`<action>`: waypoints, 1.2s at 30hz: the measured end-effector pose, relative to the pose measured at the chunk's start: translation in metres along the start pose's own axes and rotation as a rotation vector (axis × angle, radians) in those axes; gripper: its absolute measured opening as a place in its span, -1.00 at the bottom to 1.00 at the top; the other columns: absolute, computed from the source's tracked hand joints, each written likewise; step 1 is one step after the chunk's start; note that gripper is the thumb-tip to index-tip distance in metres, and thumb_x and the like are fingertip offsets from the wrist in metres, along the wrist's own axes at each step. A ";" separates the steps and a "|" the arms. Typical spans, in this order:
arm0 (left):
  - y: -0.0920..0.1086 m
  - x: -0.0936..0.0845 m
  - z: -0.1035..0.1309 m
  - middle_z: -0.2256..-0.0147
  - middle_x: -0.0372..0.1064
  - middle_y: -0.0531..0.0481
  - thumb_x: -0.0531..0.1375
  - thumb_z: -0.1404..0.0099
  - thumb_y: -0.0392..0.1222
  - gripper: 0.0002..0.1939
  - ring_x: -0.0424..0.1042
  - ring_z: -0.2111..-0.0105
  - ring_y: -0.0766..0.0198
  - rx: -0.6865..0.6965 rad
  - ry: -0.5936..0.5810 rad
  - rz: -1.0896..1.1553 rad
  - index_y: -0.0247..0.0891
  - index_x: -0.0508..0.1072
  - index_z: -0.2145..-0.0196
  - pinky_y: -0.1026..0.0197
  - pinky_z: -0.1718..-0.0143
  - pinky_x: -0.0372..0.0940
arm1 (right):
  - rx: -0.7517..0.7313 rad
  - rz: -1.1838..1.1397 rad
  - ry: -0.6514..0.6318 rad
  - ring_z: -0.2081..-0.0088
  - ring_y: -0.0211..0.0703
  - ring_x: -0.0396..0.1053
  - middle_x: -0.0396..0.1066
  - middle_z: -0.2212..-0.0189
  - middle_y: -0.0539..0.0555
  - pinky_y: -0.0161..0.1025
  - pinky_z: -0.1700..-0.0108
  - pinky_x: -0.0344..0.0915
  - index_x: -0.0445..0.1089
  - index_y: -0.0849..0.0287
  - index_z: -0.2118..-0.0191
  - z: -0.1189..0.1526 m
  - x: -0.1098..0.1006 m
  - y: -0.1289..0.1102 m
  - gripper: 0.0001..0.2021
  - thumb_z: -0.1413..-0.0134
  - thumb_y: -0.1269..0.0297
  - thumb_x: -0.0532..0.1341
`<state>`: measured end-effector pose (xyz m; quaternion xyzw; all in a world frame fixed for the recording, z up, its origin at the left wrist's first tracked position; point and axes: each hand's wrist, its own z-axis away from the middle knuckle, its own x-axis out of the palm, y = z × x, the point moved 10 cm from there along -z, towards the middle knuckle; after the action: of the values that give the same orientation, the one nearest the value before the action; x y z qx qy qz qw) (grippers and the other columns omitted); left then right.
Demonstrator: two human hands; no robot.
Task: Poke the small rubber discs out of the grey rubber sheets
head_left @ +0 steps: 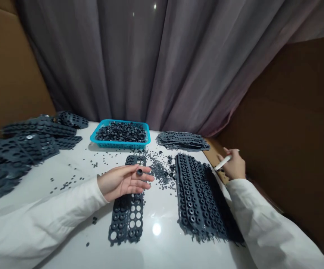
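Observation:
My left hand [127, 181] is palm up with its fingers spread, over a dark rubber sheet [127, 220] that has round holes and rings. A small black ring-shaped piece [139, 172] rests at its thumb and index finger. At the right, my right hand [233, 164] is closed around a white pen-like tool [223, 163], its tip pointing down and left. Just left of that tool lies a stack of dark sheets [195, 198] covered in rows of rings.
A blue basket [94, 136] of small black pieces stands at the back. Flat grey strips [183, 141] are stacked right of it. Small dark discs [160, 172] are scattered mid-table. Dark sheets [24, 145] pile up at left. A grey curtain [128, 59] hangs behind.

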<state>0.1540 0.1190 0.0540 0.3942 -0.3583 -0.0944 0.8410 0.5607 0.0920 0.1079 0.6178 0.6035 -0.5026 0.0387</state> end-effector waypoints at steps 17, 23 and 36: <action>-0.011 -0.008 0.037 0.28 0.49 -0.18 0.13 -0.29 -0.27 -0.82 0.49 0.23 0.13 0.052 0.072 -0.006 -0.39 0.49 0.22 0.18 0.29 0.42 | -0.070 -1.177 -0.837 0.32 -0.16 0.45 0.50 0.34 0.03 -0.09 0.15 0.36 0.01 0.07 0.42 0.187 0.079 -0.269 -0.55 0.19 0.29 0.39; -0.018 -0.019 0.039 0.26 0.48 -0.22 0.11 -0.27 -0.10 -0.73 0.47 0.20 0.09 0.025 0.037 0.047 -0.38 0.47 0.25 0.12 0.21 0.36 | 0.006 -1.205 -0.898 0.39 -0.21 0.42 0.48 0.41 -0.02 -0.15 0.24 0.33 0.02 0.08 0.44 0.198 0.090 -0.277 -0.57 0.19 0.29 0.38; -0.053 -0.020 0.078 0.22 0.41 -0.11 0.21 -0.06 -0.32 -0.69 0.31 0.19 0.03 0.705 0.157 -1.307 -0.18 0.45 0.19 0.03 0.15 0.18 | -0.194 -1.107 -0.731 0.31 -0.14 0.45 0.49 0.44 -0.01 -0.09 0.11 0.26 0.01 0.08 0.43 0.140 0.135 -0.294 -0.55 0.22 0.22 0.39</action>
<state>0.0937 0.0459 0.0387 0.7789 0.0009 -0.4262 0.4602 0.2181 0.1753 0.1133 0.0006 0.8219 -0.5687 0.0325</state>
